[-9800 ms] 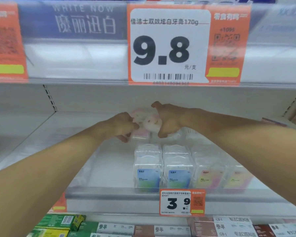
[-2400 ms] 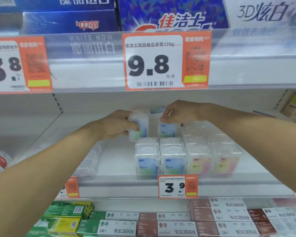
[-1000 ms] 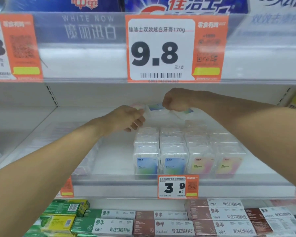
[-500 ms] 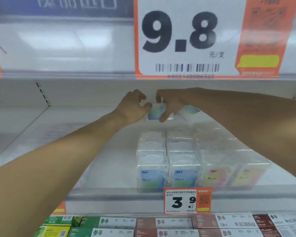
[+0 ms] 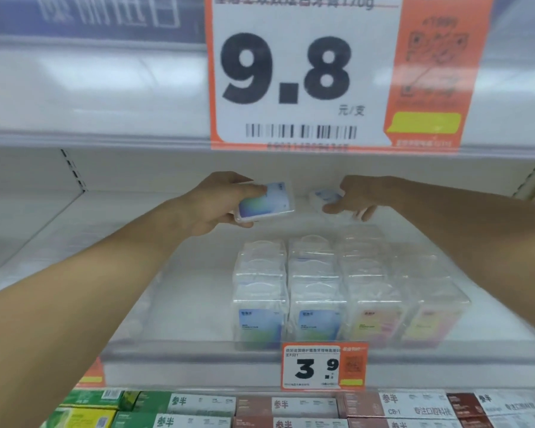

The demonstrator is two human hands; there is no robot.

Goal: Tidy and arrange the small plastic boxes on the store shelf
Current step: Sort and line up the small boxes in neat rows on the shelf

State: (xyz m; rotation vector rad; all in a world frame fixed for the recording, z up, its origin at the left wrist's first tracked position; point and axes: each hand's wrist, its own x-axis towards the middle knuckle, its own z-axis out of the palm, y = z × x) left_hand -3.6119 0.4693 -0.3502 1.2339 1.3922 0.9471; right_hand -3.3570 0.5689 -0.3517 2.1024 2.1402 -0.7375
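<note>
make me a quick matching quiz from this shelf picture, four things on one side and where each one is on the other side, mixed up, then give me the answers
Things:
1. left hand
2. right hand
3. 3.9 price tag
4. 9.8 price tag

Places:
A. on the shelf edge above the hands
B. holding a blue-label box lifted off the shelf
C. on the shelf edge below the box rows
D. on a box at the back

Pairs: 1-B, 2-D, 3-C, 4-A

We're in a shop aisle: white shelves (image 5: 195, 304) carry orange price tags, a big 9.8 tag (image 5: 303, 72) above, a 3.9 tag (image 5: 323, 366) below, with rows of boxes (image 5: 318, 291) and cartons (image 5: 291, 409) facing out.
</note>
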